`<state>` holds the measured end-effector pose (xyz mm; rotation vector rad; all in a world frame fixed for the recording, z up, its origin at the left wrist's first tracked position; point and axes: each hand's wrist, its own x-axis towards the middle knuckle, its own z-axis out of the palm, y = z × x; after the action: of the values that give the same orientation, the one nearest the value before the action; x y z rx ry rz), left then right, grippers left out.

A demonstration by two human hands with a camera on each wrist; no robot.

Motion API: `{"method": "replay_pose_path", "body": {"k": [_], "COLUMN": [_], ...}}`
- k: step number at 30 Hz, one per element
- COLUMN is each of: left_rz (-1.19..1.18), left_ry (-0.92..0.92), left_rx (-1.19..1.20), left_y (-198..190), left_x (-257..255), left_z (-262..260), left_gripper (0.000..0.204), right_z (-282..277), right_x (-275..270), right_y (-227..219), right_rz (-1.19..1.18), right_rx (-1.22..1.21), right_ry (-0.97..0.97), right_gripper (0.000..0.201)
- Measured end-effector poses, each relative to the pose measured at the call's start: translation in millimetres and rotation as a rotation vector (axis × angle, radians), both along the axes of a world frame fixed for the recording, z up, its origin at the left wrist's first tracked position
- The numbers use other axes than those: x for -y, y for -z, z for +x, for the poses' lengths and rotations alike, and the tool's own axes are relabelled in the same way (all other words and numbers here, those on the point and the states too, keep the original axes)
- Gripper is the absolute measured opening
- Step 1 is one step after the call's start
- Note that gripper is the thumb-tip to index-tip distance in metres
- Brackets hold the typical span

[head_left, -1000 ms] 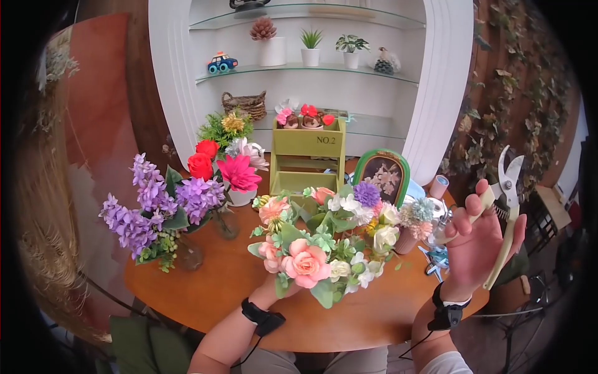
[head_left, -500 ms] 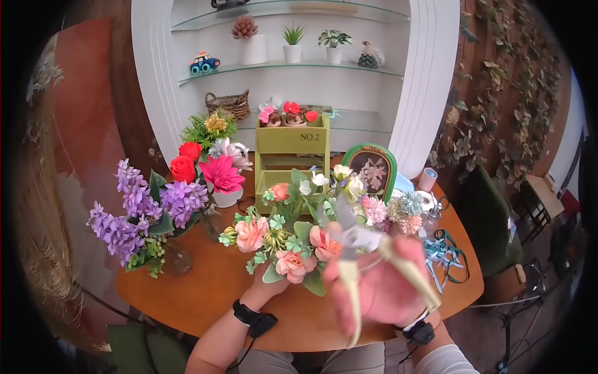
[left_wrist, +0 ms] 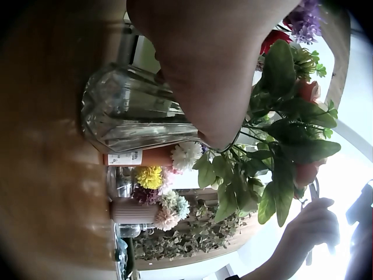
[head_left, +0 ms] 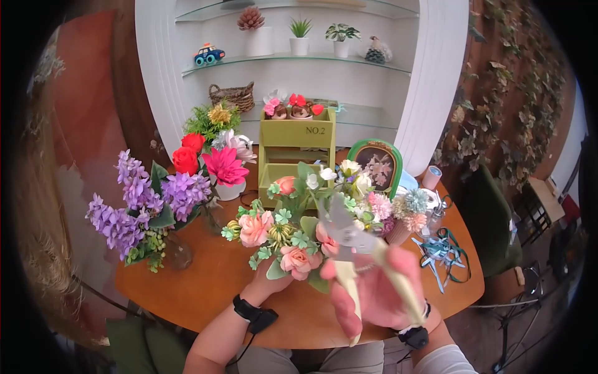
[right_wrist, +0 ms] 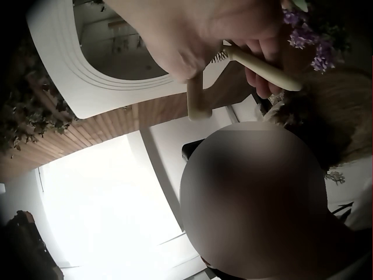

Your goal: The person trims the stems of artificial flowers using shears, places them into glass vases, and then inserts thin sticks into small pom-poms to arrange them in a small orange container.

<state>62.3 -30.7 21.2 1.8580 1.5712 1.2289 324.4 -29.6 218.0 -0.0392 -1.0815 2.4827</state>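
My left hand [head_left: 266, 283] grips the neck of a clear glass vase [left_wrist: 125, 111], which shows in the left wrist view standing on the table. Out of it rises a bouquet [head_left: 299, 258] of peach roses, white blossoms and green leaves. My right hand [head_left: 374, 296] holds pruning shears [head_left: 355, 240] with cream handles spread apart. Their metal blades point up and overlap the bouquet's right side in the head view. The right wrist view shows a spring between the handles [right_wrist: 265, 70], with fingers around them.
Purple flowers [head_left: 128, 218] in a glass vase stand at the left, beside a red rose [head_left: 185, 160] and a pink flower [head_left: 225, 166]. Behind the bouquet are a green stand [head_left: 296, 134] and an oval frame [head_left: 378, 163]. Blue ribbons [head_left: 443, 254] lie at the right.
My right hand has brought the shears from the far right to the front of the bouquet. The bouquet has turned, showing more peach roses. My left hand stays low at the vase.
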Motion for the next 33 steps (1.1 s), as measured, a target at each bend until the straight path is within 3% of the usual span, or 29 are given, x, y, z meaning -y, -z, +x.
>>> {"method": "replay_pose_path", "body": {"k": [2, 4, 5, 6, 9, 11, 12, 15, 16, 20, 21, 22, 23, 25, 27, 28, 33], "left_rz": [-0.006, -0.160, -0.131, -0.103, 0.004, 0.074, 0.062, 0.186, 0.148, 0.168, -0.014, -0.092, -0.104, -0.127, 0.017, 0.020, 0.038], "left_ry": [-0.035, -0.008, 0.018, 0.044, 0.076, -0.048, -0.033, -0.064, -0.072, -0.068, 0.068, 0.115, 0.122, 0.134, 0.022, -0.003, 0.025], "left_rx": [0.033, 0.281, 0.281, 0.281, -0.034, -0.177, -0.103, -0.268, -0.209, -0.299, -0.105, 0.251, 0.278, 0.331, 0.002, -0.035, 0.019], "left_y": [-10, 14, 24, 27, 21, -13, -1, 4, 4, 0, 3, 12, 18, 23, -42, -50, -23], "left_x": [4, -8, -10, -11, -15, 4, -4, -11, -10, -12, -10, -11, -14, -18, 5, 8, 2], "left_z": [4, -2, -4, -4, -8, 4, 1, -2, -1, 2, -1, 1, -2, -4, 15, 17, 9], "left_gripper": [0.025, 0.024, 0.026, 0.027, 0.031, 0.029, 0.027, 0.032, 0.035, 0.030, 0.034, 0.037, 0.037, 0.037, 0.015, 0.016, 0.019], "right_z": [8, 21, 30, 38, 47, 45, 43, 32, 31, 2, -7, -12, -15, -21, -21, -21, -21], "right_x": [-8, -18, -21, -24, -26, -27, -26, -18, -12, -4, 4, 6, 6, 9, 8, 7, -2], "right_y": [3, 10, 9, 8, 5, 1, -1, -8, -15, 20, 22, 22, 22, 17, 16, 14, 12], "right_rz": [0.105, 0.223, 0.294, 0.373, 0.440, 0.431, 0.428, 0.426, 0.485, -0.085, -0.178, -0.197, -0.114, -0.076, -0.042, -0.040, -0.023], "right_rx": [-0.211, -0.390, -0.419, -0.412, -0.288, -0.200, -0.149, 0.007, 0.090, -0.115, -0.125, -0.077, 0.058, 0.099, 0.119, 0.117, 0.117], "right_ry": [-0.050, -0.067, -0.038, 0.029, 0.142, 0.130, 0.122, 0.116, 0.117, -0.123, -0.147, -0.152, -0.189, -0.172, -0.089, -0.067, 0.023], "right_gripper": [0.087, 0.090, 0.093, 0.096, 0.101, 0.101, 0.101, 0.100, 0.099, 0.094, 0.091, 0.089, 0.090, 0.093, 0.093, 0.092, 0.087]}}
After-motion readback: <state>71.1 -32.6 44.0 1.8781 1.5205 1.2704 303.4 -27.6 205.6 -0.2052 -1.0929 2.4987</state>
